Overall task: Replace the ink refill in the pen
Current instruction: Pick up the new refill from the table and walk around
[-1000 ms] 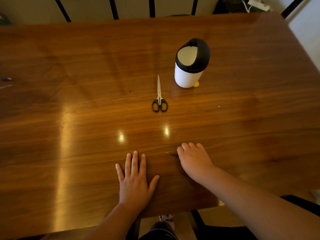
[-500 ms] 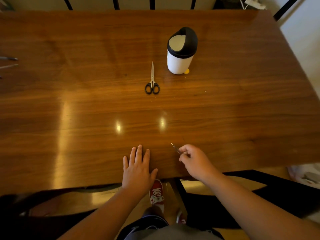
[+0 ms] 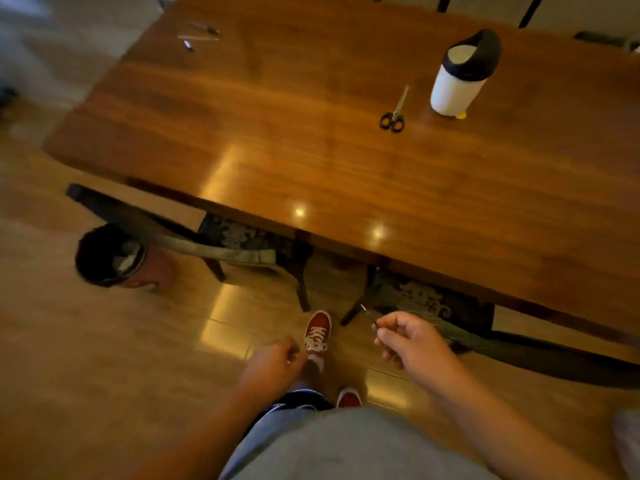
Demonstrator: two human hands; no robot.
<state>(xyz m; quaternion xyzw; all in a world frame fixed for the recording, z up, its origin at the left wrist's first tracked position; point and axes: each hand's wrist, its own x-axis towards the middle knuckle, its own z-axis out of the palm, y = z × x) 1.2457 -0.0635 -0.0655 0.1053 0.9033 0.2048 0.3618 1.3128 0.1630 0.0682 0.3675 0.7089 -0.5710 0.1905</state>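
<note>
Open floor left, chair (angled) and table edge ahead — tabletop mostly bare

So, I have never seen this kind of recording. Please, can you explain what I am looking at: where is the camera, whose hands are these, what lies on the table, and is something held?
There is no machine: a person wears one camera on the head, looking down at their own hands. The right hand pinches a thin ink refill above the floor. The left hand is curled; whether it holds anything is unclear. On the wooden table lie scissors, a white container with a black lid and, at the far corner, small pen parts. A round bin stands on the floor.
</note>
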